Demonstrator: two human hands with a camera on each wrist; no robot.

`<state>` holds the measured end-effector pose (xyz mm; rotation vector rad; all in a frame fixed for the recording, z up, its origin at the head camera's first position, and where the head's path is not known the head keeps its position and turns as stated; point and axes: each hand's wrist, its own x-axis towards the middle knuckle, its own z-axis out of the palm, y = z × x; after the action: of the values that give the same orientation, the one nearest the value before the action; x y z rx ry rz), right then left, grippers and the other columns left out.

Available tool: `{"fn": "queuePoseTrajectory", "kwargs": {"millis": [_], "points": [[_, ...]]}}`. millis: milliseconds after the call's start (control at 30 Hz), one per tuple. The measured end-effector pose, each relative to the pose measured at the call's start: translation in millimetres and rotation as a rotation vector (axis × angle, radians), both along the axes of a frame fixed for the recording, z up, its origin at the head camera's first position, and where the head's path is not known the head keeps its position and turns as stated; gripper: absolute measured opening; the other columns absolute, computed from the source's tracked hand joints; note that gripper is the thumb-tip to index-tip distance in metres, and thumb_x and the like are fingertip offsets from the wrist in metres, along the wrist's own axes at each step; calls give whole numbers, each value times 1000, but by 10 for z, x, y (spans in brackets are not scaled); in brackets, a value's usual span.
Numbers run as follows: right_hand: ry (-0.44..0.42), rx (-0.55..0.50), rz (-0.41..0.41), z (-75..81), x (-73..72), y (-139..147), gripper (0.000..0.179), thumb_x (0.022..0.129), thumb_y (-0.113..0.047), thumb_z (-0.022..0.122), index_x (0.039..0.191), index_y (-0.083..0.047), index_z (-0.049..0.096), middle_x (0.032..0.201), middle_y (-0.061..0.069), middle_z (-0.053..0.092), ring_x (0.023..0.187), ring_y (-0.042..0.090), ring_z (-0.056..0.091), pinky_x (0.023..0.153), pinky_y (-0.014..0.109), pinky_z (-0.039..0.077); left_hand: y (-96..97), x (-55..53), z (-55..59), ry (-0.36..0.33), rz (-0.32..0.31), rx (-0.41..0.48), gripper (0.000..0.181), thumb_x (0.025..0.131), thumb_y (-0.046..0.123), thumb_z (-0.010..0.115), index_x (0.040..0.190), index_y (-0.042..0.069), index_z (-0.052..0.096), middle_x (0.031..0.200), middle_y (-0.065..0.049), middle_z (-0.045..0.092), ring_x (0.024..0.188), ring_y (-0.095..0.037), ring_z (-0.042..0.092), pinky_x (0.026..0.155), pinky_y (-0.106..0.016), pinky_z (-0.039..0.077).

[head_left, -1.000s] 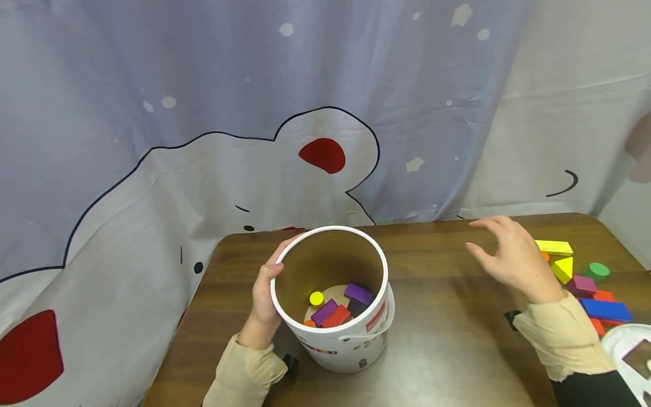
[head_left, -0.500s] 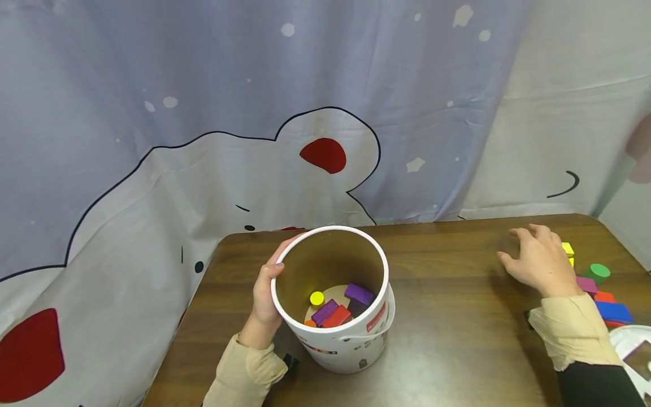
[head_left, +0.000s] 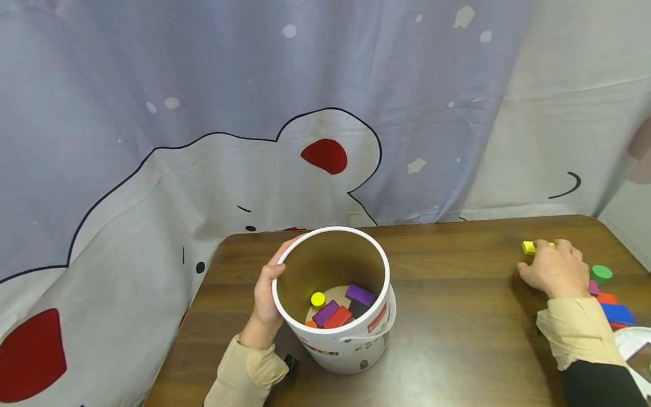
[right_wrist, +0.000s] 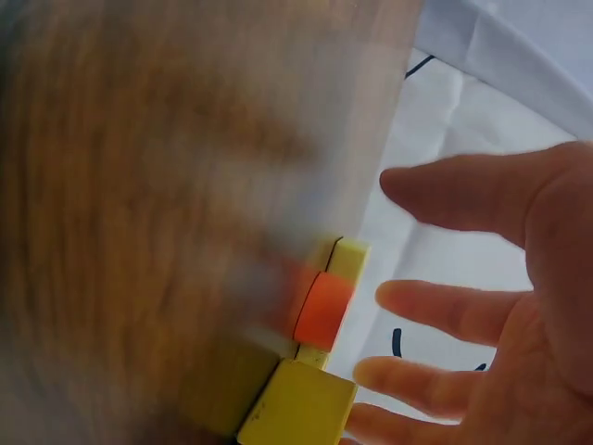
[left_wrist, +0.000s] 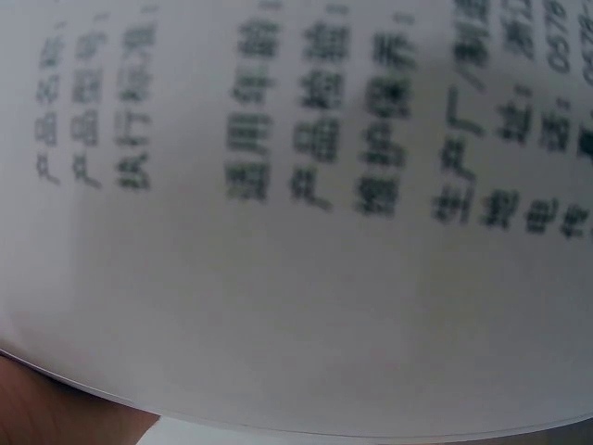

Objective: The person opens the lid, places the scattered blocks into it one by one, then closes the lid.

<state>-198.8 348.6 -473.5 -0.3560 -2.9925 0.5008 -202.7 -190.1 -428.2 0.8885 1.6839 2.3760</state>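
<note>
My left hand (head_left: 265, 294) grips the rim of a white bucket (head_left: 351, 357), thumb over the edge and fingers outside. Inside the bucket lie a yellow cylinder (head_left: 317, 299), purple blocks (head_left: 360, 294), a red block (head_left: 337, 317) and other pieces. Printed bucket wall (left_wrist: 278, 306) fills the left wrist view. At the right, my right hand (head_left: 556, 271) is over loose blocks, partly hiding a long yellow block (head_left: 529, 247). In the right wrist view its fingers are spread, near an orange block (right_wrist: 324, 312) and a nearer yellow block (right_wrist: 301, 403); contact cannot be told.
Right of my right hand are a green cylinder (head_left: 602, 275), a blue block (head_left: 617, 314) and red pieces. A white lid-like piece (head_left: 630, 339) with cutouts lies at the right edge. Behind the brown table (head_left: 447, 294) hangs a patterned curtain (head_left: 213, 73).
My right hand has moved rightward and down over the loose blocks, covering some and uncovering the end of the long yellow one. The left hand and bucket stay put.
</note>
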Motion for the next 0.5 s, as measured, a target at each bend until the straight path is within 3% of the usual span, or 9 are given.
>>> {"fn": "queuePoseTrajectory", "kwargs": {"millis": [233,500], "points": [[-40,13,-27,10,8,40,64,86,-24,67,128,19,46,111,48,40,99,68,46,66,67,46,8,7,3,28,-14,21,64,97,17,19,156,4,38,152,-7,51,140,-26,47,118,-48,35],[18,-7,-1,-11,-12,44,54,73,-8,66,119,16,51,103,45,41,86,64,53,58,58,44,-10,-29,-45,7,-1,11,65,96,16,17,157,3,36,152,-7,51,139,-25,48,117,-47,37]]}}
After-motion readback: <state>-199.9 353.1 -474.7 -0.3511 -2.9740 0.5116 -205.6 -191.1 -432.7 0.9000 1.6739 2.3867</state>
